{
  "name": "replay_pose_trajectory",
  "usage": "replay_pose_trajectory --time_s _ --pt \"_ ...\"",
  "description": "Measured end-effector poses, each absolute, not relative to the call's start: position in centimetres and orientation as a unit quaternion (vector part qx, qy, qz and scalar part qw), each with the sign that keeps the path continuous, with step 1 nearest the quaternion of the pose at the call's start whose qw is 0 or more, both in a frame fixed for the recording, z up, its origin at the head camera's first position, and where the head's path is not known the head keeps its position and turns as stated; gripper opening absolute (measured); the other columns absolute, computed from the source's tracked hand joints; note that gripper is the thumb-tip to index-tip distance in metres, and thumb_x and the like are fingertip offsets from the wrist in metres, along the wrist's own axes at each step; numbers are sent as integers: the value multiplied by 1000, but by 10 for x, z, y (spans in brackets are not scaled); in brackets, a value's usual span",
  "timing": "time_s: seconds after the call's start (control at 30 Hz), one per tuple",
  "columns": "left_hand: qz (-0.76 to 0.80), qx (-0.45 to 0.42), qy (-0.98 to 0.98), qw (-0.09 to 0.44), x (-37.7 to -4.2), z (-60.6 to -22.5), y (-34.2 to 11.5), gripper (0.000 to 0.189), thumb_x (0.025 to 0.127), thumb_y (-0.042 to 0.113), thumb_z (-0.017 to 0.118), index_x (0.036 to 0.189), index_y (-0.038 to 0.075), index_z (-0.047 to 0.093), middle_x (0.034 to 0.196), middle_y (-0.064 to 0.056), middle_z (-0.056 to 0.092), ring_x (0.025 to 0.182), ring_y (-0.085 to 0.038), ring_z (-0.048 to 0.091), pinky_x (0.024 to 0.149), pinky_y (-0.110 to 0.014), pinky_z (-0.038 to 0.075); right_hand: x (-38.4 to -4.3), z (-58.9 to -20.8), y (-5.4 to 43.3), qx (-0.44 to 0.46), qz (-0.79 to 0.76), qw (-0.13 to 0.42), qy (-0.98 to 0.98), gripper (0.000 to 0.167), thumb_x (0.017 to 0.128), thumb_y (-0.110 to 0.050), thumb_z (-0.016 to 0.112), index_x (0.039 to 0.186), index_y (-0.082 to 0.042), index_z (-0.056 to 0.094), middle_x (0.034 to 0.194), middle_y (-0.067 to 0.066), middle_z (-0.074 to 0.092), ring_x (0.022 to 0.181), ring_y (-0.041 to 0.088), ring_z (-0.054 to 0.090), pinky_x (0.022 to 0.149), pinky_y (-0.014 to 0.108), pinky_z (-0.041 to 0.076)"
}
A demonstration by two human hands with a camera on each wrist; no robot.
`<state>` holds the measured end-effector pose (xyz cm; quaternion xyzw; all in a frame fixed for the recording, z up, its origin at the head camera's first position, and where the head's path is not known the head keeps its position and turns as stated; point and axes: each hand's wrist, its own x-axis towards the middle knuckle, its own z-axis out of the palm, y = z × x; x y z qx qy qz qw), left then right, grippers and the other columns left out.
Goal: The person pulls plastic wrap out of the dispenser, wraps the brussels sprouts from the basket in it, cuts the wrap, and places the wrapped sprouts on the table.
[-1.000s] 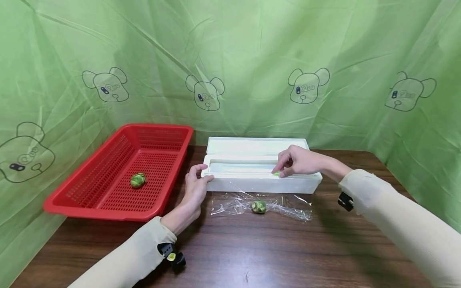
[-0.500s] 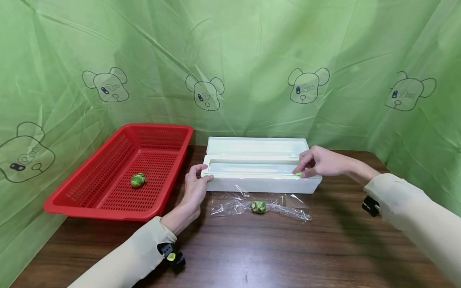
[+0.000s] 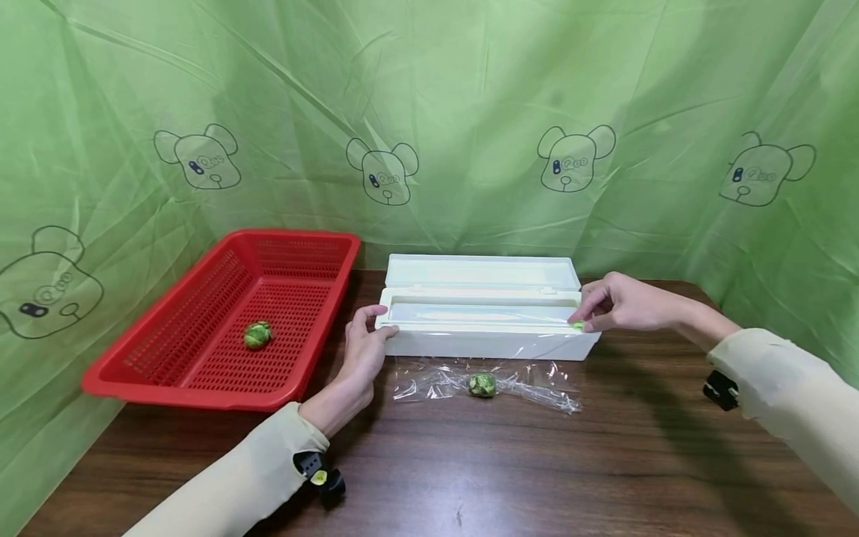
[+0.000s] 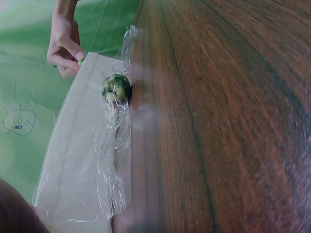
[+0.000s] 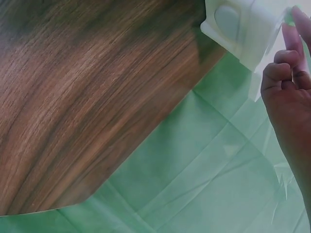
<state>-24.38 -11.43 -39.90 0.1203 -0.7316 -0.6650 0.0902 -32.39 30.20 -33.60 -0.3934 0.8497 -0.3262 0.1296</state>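
A long white cling film dispenser (image 3: 490,344) stands on the table with its lid (image 3: 479,271) raised at the back. My left hand (image 3: 361,354) holds its left end, thumb at the front edge and fingers over the top. Between thumb and finger, my right hand (image 3: 634,302) pinches the small green slide cutter (image 3: 578,325) near the right end of the cutting rail. In front of the box a Brussels sprout (image 3: 482,385) lies wrapped in clear film (image 3: 429,382), twisted on its right side. The left wrist view shows this sprout (image 4: 116,89) close against the box.
To the left stands a red perforated basket (image 3: 305,350) with one Brussels sprout (image 3: 257,335) in it. A green cloth (image 3: 470,89) hangs behind and around the wooden table (image 3: 510,470). The table's right edge is near the right forearm.
My right hand has slid the green cutter rightward along the rail, from right of the middle to near the right end. The left hand, box and sprouts stay in place.
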Motion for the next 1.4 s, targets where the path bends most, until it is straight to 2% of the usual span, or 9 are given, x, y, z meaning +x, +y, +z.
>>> replay_pose_trajectory --time_s 0.33,0.47,0.63,0.8,0.93,1.07,1.27,1.4 --pt "-658 120 -738 89 -245 -398 -116 38 96 3 64 133 5 57 136 -18 43 123 -31 44 103 -42 35 -322 -335 313 -413 -319 99 847 22 84 5 82 105 -2 83 76 1 58 68 10 49 58 26 43" --pt "-651 118 -745 88 -245 -398 -116 38 97 4 63 134 6 56 136 -18 42 123 -31 44 103 -41 34 -320 -337 315 -405 -319 89 852 23 85 4 82 107 -2 83 80 -1 62 70 9 50 59 26 44" --pt "-628 110 -764 96 -241 -402 -117 37 101 6 65 137 9 57 137 -17 43 117 -32 47 97 -39 37 -313 -342 316 -379 -315 69 868 23 88 2 81 109 -8 83 90 0 70 74 9 56 62 26 48" --pt "-624 95 -769 98 -237 -401 -122 36 104 7 62 139 7 59 136 -17 43 115 -31 48 96 -38 39 -303 -347 316 -349 -304 16 886 25 88 -4 84 113 -12 82 105 -3 76 82 9 63 67 27 53" --pt "-620 83 -774 98 -235 -396 -128 39 105 8 61 143 5 58 139 -20 42 121 -32 47 99 -41 40 -292 -351 315 -331 -315 -21 889 30 86 -6 87 116 -9 81 108 0 75 79 12 63 66 26 52" --pt "-588 59 -798 121 -235 -394 -130 46 99 8 70 144 10 61 139 -19 42 123 -35 47 99 -44 40 -279 -356 309 -314 -313 -76 893 30 84 -8 89 114 -10 82 106 1 72 76 14 59 62 25 46" --pt "-524 7 -835 167 -236 -398 -130 44 87 5 83 129 13 76 133 -15 48 122 -35 42 101 -47 35 -267 -371 296 -299 -275 -173 898 31 76 -11 96 105 -13 85 97 -3 67 70 12 52 59 21 40" --pt "-501 -1 -848 173 -237 -400 -130 36 85 7 86 120 13 81 134 -15 48 126 -36 38 102 -48 34 -266 -379 291 -316 -254 -219 887 34 71 -8 98 102 -11 85 94 -3 62 73 13 51 63 21 39"
